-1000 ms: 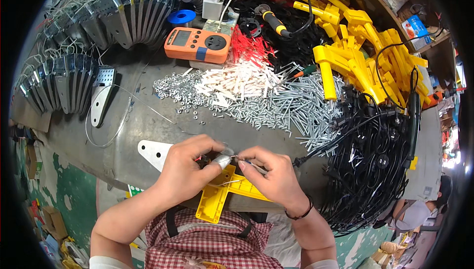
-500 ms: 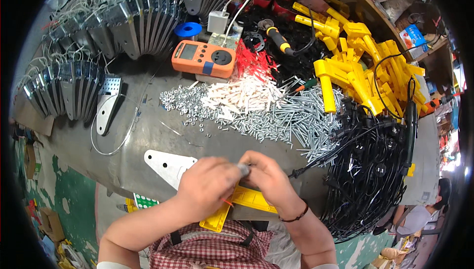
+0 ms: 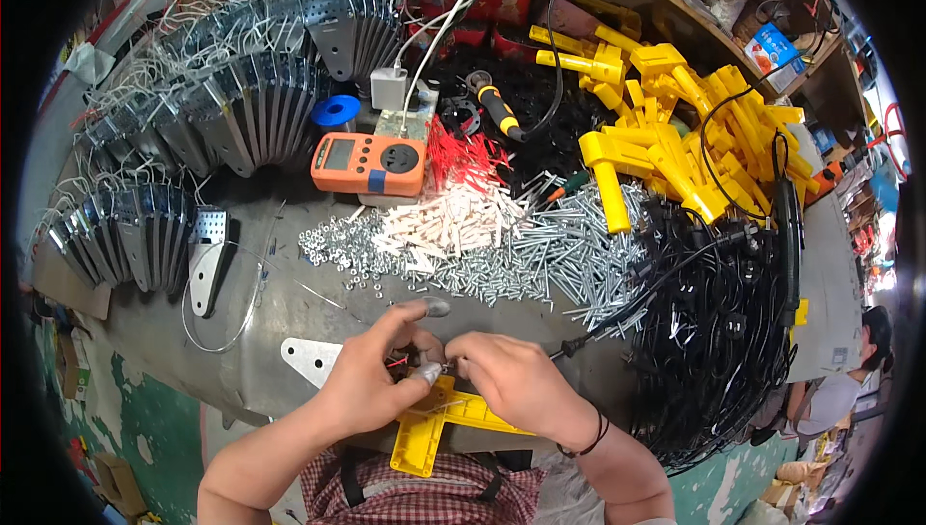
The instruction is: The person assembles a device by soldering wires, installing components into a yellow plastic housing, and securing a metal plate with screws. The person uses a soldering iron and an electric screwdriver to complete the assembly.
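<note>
My left hand (image 3: 371, 376) and my right hand (image 3: 511, 380) meet at the near edge of the bench over a yellow plastic T-shaped part (image 3: 434, 421). Their fingertips pinch a small piece with thin red wire at the top of that yellow part; grey covers sit on my left thumb and forefinger. A black cable (image 3: 617, 308) runs from under my right hand toward the right. A white metal bracket (image 3: 311, 359) lies flat just left of my left hand.
A heap of silver screws (image 3: 540, 260), white plastic plugs (image 3: 453, 226) and nuts lies beyond my hands. An orange meter (image 3: 368, 164), rows of wired metal brackets (image 3: 241, 91), a pile of yellow parts (image 3: 675, 130) and black cables (image 3: 723, 332) surround them. Another person (image 3: 849, 390) sits at far right.
My hands slid down toward the near edge with the yellow part. My left forefinger has lifted and points up. The view shifted, showing more of the bench's far side.
</note>
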